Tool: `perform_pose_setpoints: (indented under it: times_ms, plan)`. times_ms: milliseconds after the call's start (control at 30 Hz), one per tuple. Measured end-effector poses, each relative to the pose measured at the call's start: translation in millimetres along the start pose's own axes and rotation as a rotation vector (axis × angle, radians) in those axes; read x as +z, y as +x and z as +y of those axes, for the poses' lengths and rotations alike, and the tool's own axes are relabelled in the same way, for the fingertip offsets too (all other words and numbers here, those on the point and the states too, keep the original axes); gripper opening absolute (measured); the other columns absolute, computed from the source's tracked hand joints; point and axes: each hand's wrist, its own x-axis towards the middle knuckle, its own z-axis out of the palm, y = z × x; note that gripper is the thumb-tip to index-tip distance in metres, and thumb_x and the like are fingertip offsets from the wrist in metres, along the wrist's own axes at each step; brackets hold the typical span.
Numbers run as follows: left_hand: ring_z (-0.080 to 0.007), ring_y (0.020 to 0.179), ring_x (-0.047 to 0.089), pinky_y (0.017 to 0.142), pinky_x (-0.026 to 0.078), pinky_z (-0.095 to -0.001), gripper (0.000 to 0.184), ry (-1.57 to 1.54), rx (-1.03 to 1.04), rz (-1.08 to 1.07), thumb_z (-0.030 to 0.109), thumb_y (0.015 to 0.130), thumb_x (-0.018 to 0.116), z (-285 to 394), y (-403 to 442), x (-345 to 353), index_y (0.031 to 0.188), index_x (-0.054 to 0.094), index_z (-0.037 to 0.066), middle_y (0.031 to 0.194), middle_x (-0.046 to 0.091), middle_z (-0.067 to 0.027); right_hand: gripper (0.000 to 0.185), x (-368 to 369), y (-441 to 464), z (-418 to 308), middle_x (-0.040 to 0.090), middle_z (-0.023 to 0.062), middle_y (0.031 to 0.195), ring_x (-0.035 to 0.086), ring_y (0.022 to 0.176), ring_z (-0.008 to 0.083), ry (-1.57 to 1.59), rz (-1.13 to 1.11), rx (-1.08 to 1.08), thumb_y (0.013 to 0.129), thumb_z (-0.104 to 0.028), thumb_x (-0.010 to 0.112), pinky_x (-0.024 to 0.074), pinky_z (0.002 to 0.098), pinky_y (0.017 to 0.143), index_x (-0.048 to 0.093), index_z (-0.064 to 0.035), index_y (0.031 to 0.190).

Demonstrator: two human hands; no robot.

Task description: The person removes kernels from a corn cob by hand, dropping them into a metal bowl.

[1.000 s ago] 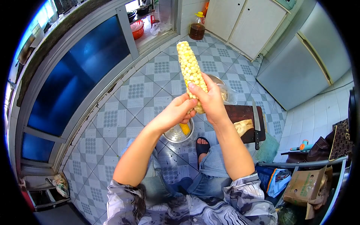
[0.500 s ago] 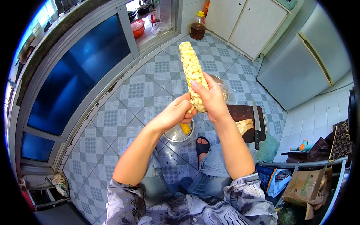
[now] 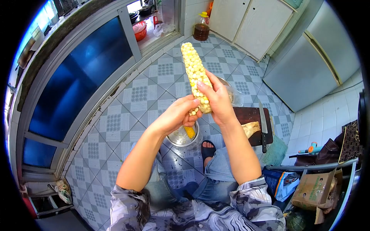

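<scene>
An ear of corn (image 3: 194, 67) with pale yellow kernels points up and away in front of me. My right hand (image 3: 217, 98) is wrapped round its lower part, thumb lying along the kernels. At the bottom end, my left hand (image 3: 180, 111) has its thumb against the cob, and several loose corn kernels (image 3: 194, 111) show in its curled fingers. Below the hands, a metal bowl (image 3: 181, 143) stands on the floor with a deeper yellow piece of corn (image 3: 189, 132) in it. My left hand partly covers the bowl.
Right of the bowl lies a dark cutting board (image 3: 246, 114) with a knife (image 3: 263, 125) and a pale piece of food (image 3: 251, 129) on it. Behind my right hand is another metal bowl (image 3: 224, 82) with plastic. A fridge (image 3: 304, 65) and an oil jug (image 3: 201, 30) stand farther off.
My left thumb has shifted up against the cob, and the loose kernels in my left fingers show more clearly. The ear's top has tilted slightly left.
</scene>
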Motion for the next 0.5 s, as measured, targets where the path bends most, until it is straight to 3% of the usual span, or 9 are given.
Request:
perform_pose_setpoints:
  times_ms: [100,400,500]
  plan:
    - [-0.0046,0.059,0.039,0.047,0.028,-0.0187,0.022,0.087,0.011,-0.008,0.020,0.092,0.044,-2.3,1.2,-0.8,0.107,0.047,0.005,0.083,0.048,0.0003,0.054,0.5,1.1,4.5,0.054,0.0094,0.115,0.053,0.101,0.0130,-0.074,0.008,-0.047,0.082,-0.010,0.062,0.0436,0.0251,0.085,0.040,0.0048,0.129]
    - [-0.0043,0.055,0.036,0.046,0.029,-0.0194,0.020,0.243,0.066,0.032,0.020,0.092,0.040,-4.8,-1.3,2.8,0.101,0.045,0.003,0.074,0.045,-0.0003,0.055,3.2,0.4,11.1,0.053,0.0090,0.114,0.051,0.103,0.0137,-0.245,-0.053,-0.135,0.082,-0.012,0.061,0.0414,0.0268,0.088,0.039,0.0003,0.131]
    - [-0.0046,0.056,0.035,0.047,0.030,-0.0204,0.020,0.227,0.065,0.068,0.017,0.090,0.038,-3.4,-2.8,5.5,0.102,0.044,0.003,0.074,0.044,-0.0004,0.056,1.9,1.8,12.9,0.054,0.0094,0.111,0.052,0.099,0.0135,-0.128,-0.042,-0.075,0.081,-0.008,0.062,0.0435,0.0256,0.084,0.039,0.0028,0.131]
